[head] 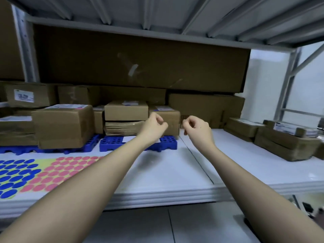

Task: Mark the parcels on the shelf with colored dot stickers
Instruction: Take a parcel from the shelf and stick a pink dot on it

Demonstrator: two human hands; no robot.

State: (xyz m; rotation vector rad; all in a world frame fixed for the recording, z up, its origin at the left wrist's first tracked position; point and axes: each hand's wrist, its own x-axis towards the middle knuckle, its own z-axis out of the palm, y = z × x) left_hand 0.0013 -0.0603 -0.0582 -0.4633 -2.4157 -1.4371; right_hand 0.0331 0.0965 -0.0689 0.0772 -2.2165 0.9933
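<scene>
Both forearms reach out over the white shelf board (175, 172). The left hand (154, 126) is raised in front of a small cardboard parcel (168, 118), its fingers curled in and the thumb meeting the fingertips; whether a sticker sits between them is too small to tell. The right hand (198, 128) hangs just beside it, a little apart, fingers likewise curled with thumb and forefinger close together, and nothing can be made out in its grip either.

The small parcel stands on a blue plastic pallet (112, 142), with a white label on its top face. To its left a second box (126, 110) rests on a stack of flattened cardboard (122, 128), also on the pallet. Further left a larger taped parcel (63, 126) with a label on top sits on another blue pallet section (17, 149).

At the front left of the shelf lie 2 sticker sheets: a blue dot sheet (15, 176) and, touching its right edge, a pink dot sheet (59, 172), both on yellow backing.

On the right side of the shelf, well apart from the hands, flat parcels (284, 142) are stacked. A long brown carton (140, 62) spans the back, above more boxes.
</scene>
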